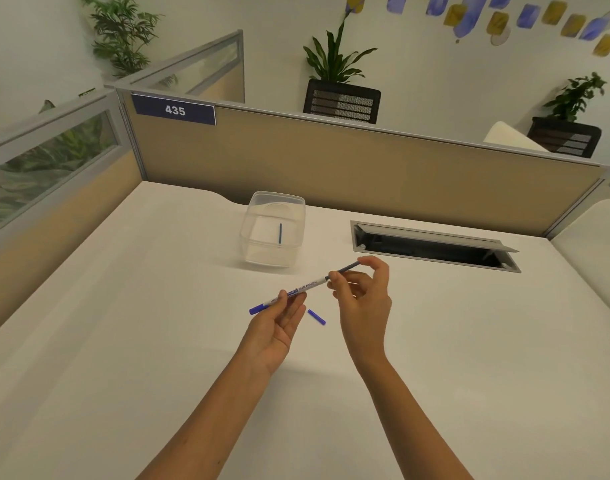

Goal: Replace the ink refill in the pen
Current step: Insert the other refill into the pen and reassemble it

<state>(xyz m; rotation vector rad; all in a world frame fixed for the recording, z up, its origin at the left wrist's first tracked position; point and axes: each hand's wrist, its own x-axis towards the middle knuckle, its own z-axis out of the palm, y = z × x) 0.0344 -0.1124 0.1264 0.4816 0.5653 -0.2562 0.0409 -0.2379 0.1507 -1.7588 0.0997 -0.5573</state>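
My left hand (279, 327) grips a white whiteboard marker (305, 288) with a blue cap on its left end, held slanted above the desk. A dark blue refill (348, 268) sticks out of the marker's right end. My right hand (364, 292) pinches that refill between thumb and fingers. A small blue end plug (316, 317) lies on the desk between my hands. Another dark blue refill (280, 233) lies inside a clear plastic container (262, 251) behind the hands.
The white desk (158, 341) is bounded by tan cubicle partitions (331, 161) at the back and left. An open grey cable hatch (435, 245) is set into the desk at the back right.
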